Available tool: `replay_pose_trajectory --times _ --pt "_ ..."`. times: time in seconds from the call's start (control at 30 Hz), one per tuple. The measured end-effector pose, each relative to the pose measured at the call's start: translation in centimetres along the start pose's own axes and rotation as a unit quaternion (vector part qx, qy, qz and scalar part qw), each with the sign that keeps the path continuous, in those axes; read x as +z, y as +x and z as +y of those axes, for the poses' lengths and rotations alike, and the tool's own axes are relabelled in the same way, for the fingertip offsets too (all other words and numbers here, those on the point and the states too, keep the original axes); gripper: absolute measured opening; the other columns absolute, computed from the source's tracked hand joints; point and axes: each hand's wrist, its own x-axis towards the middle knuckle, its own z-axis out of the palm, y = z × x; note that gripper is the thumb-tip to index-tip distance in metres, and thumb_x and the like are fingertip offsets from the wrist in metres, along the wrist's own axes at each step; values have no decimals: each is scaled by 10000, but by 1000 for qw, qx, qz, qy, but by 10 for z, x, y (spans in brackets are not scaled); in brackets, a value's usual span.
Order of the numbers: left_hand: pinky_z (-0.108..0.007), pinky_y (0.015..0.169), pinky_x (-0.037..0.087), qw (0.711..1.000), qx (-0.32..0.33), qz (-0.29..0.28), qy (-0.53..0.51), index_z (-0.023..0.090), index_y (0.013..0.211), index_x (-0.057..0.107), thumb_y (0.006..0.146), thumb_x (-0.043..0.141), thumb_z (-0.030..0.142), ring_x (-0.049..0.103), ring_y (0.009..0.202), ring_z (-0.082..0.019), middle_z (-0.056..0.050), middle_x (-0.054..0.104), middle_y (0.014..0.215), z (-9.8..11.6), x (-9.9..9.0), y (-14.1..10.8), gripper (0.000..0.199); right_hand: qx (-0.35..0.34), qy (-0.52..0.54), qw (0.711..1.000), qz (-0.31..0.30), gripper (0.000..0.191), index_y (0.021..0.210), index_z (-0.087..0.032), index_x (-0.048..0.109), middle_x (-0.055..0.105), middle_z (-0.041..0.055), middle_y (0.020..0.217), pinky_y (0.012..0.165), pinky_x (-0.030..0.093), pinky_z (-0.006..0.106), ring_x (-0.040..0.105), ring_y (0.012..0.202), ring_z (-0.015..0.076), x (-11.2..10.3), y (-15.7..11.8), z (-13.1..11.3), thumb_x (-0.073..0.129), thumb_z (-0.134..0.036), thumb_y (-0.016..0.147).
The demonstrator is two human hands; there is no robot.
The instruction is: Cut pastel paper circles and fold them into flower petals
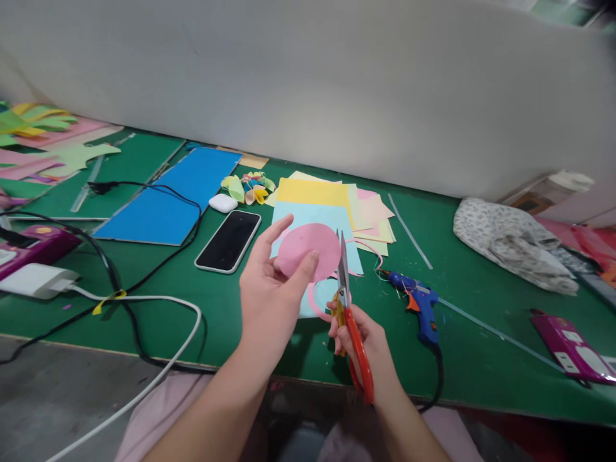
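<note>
Between the thumb and fingers of my left hand [274, 292] is a round pink paper disc [312, 247], held up above the table. My right hand [368, 340] grips a pair of scissors [355, 333] with red and yellow handles. Their metal blades point upward along the right edge of the disc, slightly parted. A thin curled pink paper strip [317, 308] hangs below the disc and loops near the blades. Behind the disc lies a light blue sheet [312, 215] on a stack of yellow, cream and pink papers [315, 191].
A blue glue gun [421, 305] with a clear glue stick lies right of my hands. Left are a phone [229, 242], a white earbud case [223, 203], paper petals [250, 187], a blue board [168, 199] and tangled cables [187, 330]. A patterned cloth [510, 240] lies far right.
</note>
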Motion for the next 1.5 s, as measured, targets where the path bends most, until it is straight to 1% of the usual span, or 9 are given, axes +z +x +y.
replay_pose_trajectory --times 0.2,0.33,0.47,0.53,0.63,0.9,1.13,1.3,1.5 --pt "-127 352 328 999 16 2 27 253 1255 600 702 767 261 375 391 -39 77 509 489 2 -2 3 577 18 -9 1000 10 568 954 -147 652 552 -23 619 462 349 223 431 475 79 3 0 -7 744 -593 615" --pt "-134 357 348 999 16 0 28 254 1259 596 705 763 260 382 392 -41 75 511 498 1 -3 4 579 24 -16 1000 8 572 945 -136 651 534 -27 594 452 312 218 397 463 73 3 0 -9 732 -599 618" --pt "-144 417 438 1000 22 5 12 268 1234 610 688 773 257 463 462 -36 15 661 767 -1 -4 5 569 22 -23 999 -5 537 958 -133 657 539 -21 607 452 313 214 395 472 74 0 -1 -6 724 -567 648" --pt "-143 458 474 1000 28 8 2 273 1219 618 679 780 257 512 519 -39 -8 685 918 -1 -4 6 563 17 -27 999 -8 510 968 -137 661 541 -20 623 454 321 211 401 483 75 -1 -2 -4 724 -543 666" --pt "-144 476 489 999 36 11 2 275 1218 616 681 780 271 541 553 -47 -19 686 987 -2 -5 7 562 12 -31 999 -12 472 988 -145 663 538 -22 645 461 341 209 416 498 76 -2 -2 -2 718 -512 696" --pt "-152 468 475 1000 24 12 6 263 1240 602 695 769 293 528 519 -62 13 653 755 -1 -6 8 570 19 -32 999 -10 459 954 -138 666 527 -31 602 436 332 206 414 473 75 -1 -1 -3 733 -502 683" --pt "-165 392 385 999 20 21 23 269 1257 595 693 762 273 488 468 -73 24 598 662 1 -7 8 588 22 -35 999 -4 471 898 -152 659 514 -46 552 411 322 209 406 427 71 2 -1 -11 758 -526 628" --pt "-157 391 366 999 1 47 -5 245 1202 633 651 785 258 453 456 -62 49 527 574 6 -4 9 571 28 -35 999 -2 419 901 -149 659 525 -45 550 408 313 199 405 424 66 2 -1 -9 758 -465 644" --pt "-161 392 371 998 6 54 -8 257 1200 638 639 800 270 446 451 -66 58 500 541 4 -5 10 584 33 -35 999 6 458 864 -148 653 500 -55 520 388 304 200 392 402 63 6 -1 -15 768 -506 603"
